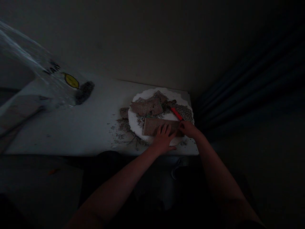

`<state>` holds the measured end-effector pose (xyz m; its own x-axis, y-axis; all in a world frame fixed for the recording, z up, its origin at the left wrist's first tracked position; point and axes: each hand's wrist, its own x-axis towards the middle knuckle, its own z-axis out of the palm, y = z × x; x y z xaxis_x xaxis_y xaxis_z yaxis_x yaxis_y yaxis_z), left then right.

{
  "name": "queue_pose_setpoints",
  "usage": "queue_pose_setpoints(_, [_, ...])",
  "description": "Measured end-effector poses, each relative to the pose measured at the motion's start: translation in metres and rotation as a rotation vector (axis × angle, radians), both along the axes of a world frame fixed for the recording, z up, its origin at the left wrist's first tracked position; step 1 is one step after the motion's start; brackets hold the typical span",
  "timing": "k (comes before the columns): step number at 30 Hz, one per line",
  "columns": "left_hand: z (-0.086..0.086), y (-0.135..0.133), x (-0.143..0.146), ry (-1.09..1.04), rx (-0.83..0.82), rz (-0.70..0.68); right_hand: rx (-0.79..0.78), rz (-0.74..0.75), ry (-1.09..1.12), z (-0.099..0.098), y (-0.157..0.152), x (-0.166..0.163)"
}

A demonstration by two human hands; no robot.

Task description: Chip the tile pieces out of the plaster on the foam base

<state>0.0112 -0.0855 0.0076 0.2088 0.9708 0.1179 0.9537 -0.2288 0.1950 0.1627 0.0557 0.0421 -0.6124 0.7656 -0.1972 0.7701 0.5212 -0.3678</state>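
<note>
A brown panel [151, 126] dotted with small holes lies across the near part of a round white slab [135, 125] with a ragged edge. My left hand [163, 138] rests flat on the panel with its fingers spread. At the panel's right end, my right hand [189, 128] is closed, its fingers curled in. A hammer [176, 113] with a red handle runs from the rubble down to this hand; whether the fingers grip the handle or the panel's edge is hidden. Broken perforated pieces [146, 107] and grey rubble [184, 112] lie behind the panel.
The slab stands at the right end of a white table [95, 127], with crumbs [121, 135] scattered on its left. A clear plastic bag [57, 84] with a yellow print holds grey bits at the table's left. Dark folds of a curtain [250, 76] hang on the right. The light is dim.
</note>
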Motion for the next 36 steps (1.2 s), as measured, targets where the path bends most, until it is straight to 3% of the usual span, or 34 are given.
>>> queue_pose_setpoints(17, [0.002,0.0,-0.001,0.001,0.0,-0.008,-0.011,0.014,0.029,-0.002,0.004,-0.002])
queue_pose_setpoints(36, [0.002,0.0,0.0,0.019,-0.022,-0.016,0.016,-0.055,-0.127,0.007,-0.003,-0.013])
